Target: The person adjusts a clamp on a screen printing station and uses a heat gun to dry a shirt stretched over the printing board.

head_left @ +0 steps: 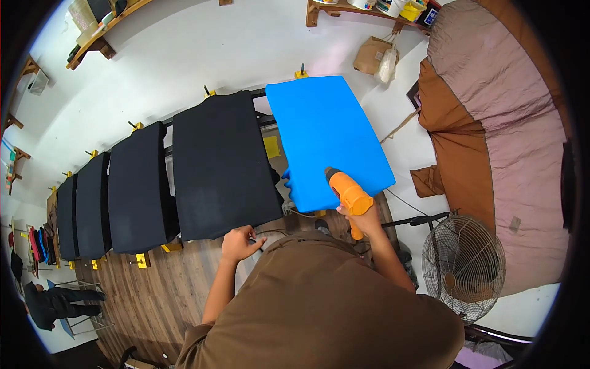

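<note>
My right hand (pixel 364 222) is closed around the handle of an orange heat gun (pixel 350 192). Its dark nozzle points at the blue shirt (pixel 329 135) stretched over a flat board, over the lower part of the cloth. At the near edge of the neighbouring board, covered by a black shirt (pixel 224 166), is my left hand (pixel 239 244). Its thumb sticks out to the side, and the fingers lie at the cloth's edge with nothing visible held in them. Bunched blue cloth hangs at the blue board's left side.
Several more boards with black cloth (pixel 138 190) run leftward, with yellow clamps (pixel 142 261) at their ends. A caged fan (pixel 464 269) stands at right, beside a brown and pink curtain (pixel 491 123). Another person (pixel 55 304) is at lower left. Shelves (pixel 369 11) line the wall.
</note>
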Action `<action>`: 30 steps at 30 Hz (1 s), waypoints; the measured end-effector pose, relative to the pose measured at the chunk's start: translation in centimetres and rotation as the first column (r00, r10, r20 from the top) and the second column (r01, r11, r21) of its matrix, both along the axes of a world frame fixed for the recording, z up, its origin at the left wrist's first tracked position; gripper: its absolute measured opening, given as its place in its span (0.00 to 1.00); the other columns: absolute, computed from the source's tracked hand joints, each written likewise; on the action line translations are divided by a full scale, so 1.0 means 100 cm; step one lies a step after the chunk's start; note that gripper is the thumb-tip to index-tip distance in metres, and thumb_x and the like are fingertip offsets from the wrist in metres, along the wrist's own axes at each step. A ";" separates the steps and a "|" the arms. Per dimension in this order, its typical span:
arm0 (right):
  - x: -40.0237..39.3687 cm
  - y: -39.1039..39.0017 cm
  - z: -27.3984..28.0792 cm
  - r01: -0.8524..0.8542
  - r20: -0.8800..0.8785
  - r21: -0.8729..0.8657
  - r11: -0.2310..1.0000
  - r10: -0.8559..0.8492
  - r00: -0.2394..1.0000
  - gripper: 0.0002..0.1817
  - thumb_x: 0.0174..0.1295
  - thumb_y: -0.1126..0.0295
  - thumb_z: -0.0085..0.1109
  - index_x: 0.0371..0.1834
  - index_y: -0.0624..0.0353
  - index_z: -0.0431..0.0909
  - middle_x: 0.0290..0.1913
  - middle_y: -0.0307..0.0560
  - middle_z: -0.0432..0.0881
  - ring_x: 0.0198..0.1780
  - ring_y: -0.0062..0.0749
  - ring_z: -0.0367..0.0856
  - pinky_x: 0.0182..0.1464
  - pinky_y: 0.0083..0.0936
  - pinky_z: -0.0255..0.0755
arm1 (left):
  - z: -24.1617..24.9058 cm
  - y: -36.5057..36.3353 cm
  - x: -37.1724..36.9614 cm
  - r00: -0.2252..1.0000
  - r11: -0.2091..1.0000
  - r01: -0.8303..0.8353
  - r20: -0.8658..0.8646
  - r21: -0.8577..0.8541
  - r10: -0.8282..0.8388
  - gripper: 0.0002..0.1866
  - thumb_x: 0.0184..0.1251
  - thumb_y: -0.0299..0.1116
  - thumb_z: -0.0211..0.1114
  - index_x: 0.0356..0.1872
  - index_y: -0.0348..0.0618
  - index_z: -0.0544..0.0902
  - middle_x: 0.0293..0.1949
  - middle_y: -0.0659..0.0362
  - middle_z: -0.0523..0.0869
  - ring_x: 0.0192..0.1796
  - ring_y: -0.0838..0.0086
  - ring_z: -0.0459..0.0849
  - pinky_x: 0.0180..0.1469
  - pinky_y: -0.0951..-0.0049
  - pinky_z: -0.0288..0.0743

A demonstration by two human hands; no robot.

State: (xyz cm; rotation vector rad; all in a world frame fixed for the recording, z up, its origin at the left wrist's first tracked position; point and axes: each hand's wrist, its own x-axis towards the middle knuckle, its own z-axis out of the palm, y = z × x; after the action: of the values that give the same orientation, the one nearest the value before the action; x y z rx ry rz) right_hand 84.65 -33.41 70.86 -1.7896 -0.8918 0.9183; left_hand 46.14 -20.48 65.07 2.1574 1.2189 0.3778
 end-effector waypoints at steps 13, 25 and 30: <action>-0.001 0.002 -0.030 -0.040 -0.243 -0.141 0.989 0.005 0.970 0.19 0.67 0.67 0.73 0.55 0.61 0.78 0.42 0.38 0.86 0.40 0.19 0.87 0.35 0.23 0.83 | -0.001 0.003 0.003 0.986 0.995 0.069 -0.158 0.069 -0.058 0.30 0.54 0.68 0.75 0.29 0.47 0.85 0.22 0.57 0.85 0.28 0.62 0.88 0.32 0.61 0.79; -0.018 0.006 -0.042 0.046 -0.098 -0.111 0.993 -0.057 0.994 0.21 0.57 0.70 0.78 0.51 0.62 0.80 0.36 0.41 0.87 0.37 0.26 0.88 0.38 0.31 0.82 | 0.008 0.006 0.005 0.989 1.000 -0.015 -0.147 -0.002 0.014 0.30 0.52 0.66 0.76 0.29 0.46 0.84 0.25 0.59 0.87 0.31 0.61 0.89 0.34 0.61 0.81; -0.009 -0.003 -0.043 -0.020 -0.109 -0.110 0.994 0.008 0.994 0.22 0.56 0.64 0.78 0.50 0.64 0.85 0.46 0.53 0.92 0.49 0.42 0.92 0.48 0.38 0.83 | 0.011 0.007 0.007 0.988 0.999 -0.041 -0.149 -0.026 0.036 0.30 0.51 0.66 0.77 0.29 0.45 0.84 0.23 0.58 0.85 0.30 0.61 0.88 0.34 0.60 0.80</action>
State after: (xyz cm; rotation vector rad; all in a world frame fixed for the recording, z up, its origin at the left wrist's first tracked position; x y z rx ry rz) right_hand 83.78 -33.69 66.58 -1.8101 -0.7989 1.0822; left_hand 46.81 -19.74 66.14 2.1718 1.3412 0.2167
